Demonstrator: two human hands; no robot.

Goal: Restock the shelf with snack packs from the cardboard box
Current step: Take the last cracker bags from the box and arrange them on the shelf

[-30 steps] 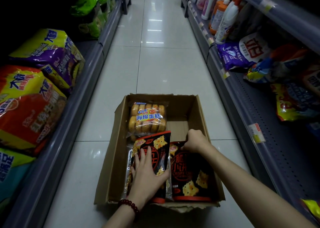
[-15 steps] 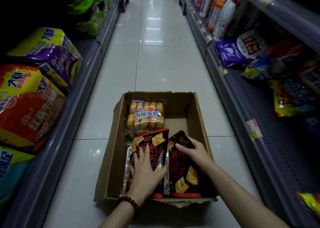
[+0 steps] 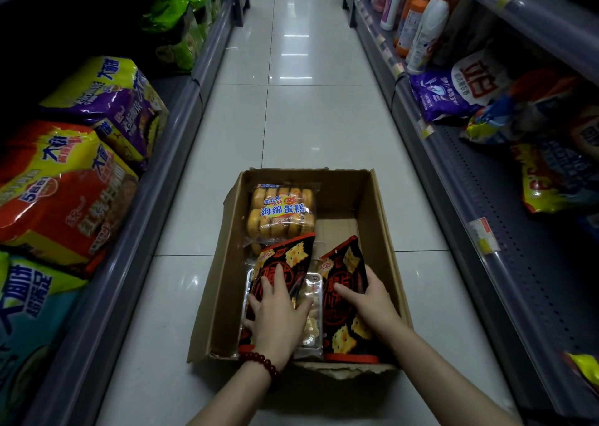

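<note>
An open cardboard box (image 3: pixel 381 218) stands on the aisle floor in front of me. Inside it lie two black-and-red cracker packs. My left hand (image 3: pixel 278 312), with a bead bracelet on the wrist, grips the left cracker pack (image 3: pixel 287 260). My right hand (image 3: pixel 369 299) holds the right cracker pack (image 3: pixel 346 263), which is tilted up on its edge. A clear pack of yellow sponge cakes (image 3: pixel 280 213) lies at the far left of the box. A clear plastic tray pack (image 3: pixel 312 315) shows between the two cracker packs.
A grey shelf (image 3: pixel 155 198) on the left carries large noodle multipacks (image 3: pixel 64 198). The right shelf (image 3: pixel 505 263) holds detergent bags (image 3: pixel 453 91), bottles (image 3: pixel 428 20) and a bare perforated stretch with price tags. The white tiled aisle floor (image 3: pixel 298 117) runs ahead.
My right hand slid from the box's inner wall onto the right cracker pack and tipped it upright. My left hand stayed on the left pack, which shifted slightly apart from the other.
</note>
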